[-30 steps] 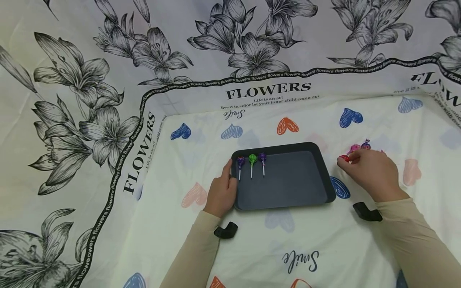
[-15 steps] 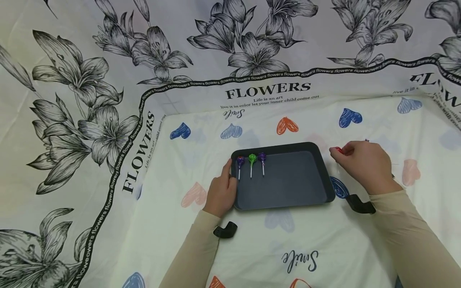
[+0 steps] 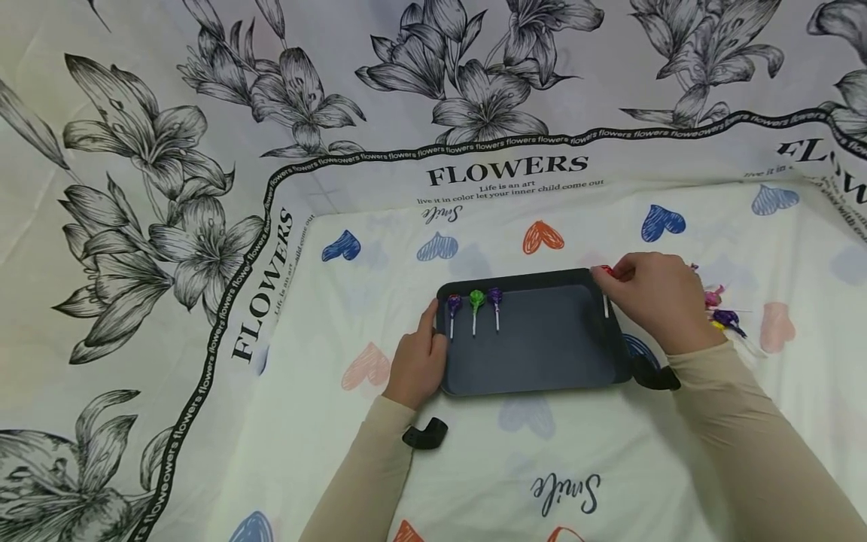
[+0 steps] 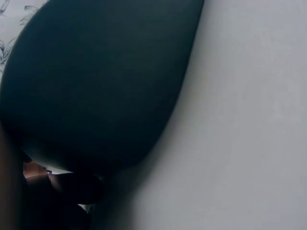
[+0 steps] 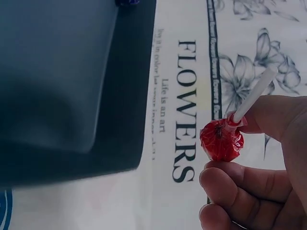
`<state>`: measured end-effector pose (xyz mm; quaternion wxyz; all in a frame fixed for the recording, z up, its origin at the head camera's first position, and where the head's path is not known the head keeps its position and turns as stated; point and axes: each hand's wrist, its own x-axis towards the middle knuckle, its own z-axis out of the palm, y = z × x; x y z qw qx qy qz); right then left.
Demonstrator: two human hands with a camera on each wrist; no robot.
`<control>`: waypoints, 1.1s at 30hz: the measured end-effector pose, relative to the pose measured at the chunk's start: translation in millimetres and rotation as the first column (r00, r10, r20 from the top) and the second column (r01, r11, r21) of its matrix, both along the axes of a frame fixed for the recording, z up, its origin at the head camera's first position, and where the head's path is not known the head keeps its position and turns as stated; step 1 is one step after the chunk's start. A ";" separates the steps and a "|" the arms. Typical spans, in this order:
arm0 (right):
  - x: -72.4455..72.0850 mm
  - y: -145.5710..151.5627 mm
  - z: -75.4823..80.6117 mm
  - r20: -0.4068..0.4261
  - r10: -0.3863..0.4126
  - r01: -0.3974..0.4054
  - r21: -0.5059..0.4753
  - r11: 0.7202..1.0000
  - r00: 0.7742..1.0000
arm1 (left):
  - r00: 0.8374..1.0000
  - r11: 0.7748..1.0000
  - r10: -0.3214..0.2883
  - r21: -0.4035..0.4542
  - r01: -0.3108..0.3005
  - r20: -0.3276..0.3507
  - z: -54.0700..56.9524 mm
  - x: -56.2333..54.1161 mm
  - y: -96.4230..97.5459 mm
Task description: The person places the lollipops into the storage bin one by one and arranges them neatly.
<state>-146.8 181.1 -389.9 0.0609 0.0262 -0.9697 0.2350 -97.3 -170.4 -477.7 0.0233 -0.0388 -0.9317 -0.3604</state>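
Observation:
A dark grey rectangular tray (image 3: 542, 339) lies on the cloth in the head view. My left hand (image 3: 416, 361) holds its left edge, index finger along the rim; the left wrist view shows mostly the tray's dark side. Over the tray's far right corner, my right hand (image 3: 653, 297) pinches a red-wrapped lollipop (image 5: 221, 140) by its head between thumb and fingers, white stick free. Along the tray's far left part lie a purple lollipop (image 3: 454, 303), a green lollipop (image 3: 477, 299) and another purple lollipop (image 3: 496, 296), in a row with sticks toward me.
Right of the tray, partly behind my right forearm, a small pile of lollipops (image 3: 728, 319) in pink, purple and yellow wrappers lies on the cloth. The white tablecloth (image 3: 474, 482) carries printed hearts and lettering. Flower-printed fabric (image 3: 474, 83) extends beyond it.
My right hand has moved left from the lollipop pile to the tray's far right corner, carrying the red lollipop. More of the pile shows now. The left hand keeps its place.

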 end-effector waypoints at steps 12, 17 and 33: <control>-4.9 -20.1 -4.2 0.001 0.053 -0.053 0.000 0.999 0.999 | 1.000 1.000 -0.003 -0.007 0.003 -0.003 0.9 -1.9 1.4; -9.1 -31.7 -6.4 -0.011 0.069 -0.069 -0.011 0.998 0.998 | 1.000 1.000 0.003 -0.011 -0.003 -0.003 2.2 -1.4 0.8; -20.6 -57.2 -18.5 0.030 0.133 -0.133 -0.014 0.991 0.991 | 1.000 1.000 -0.006 -0.008 0.006 -0.004 -0.6 -2.1 -0.5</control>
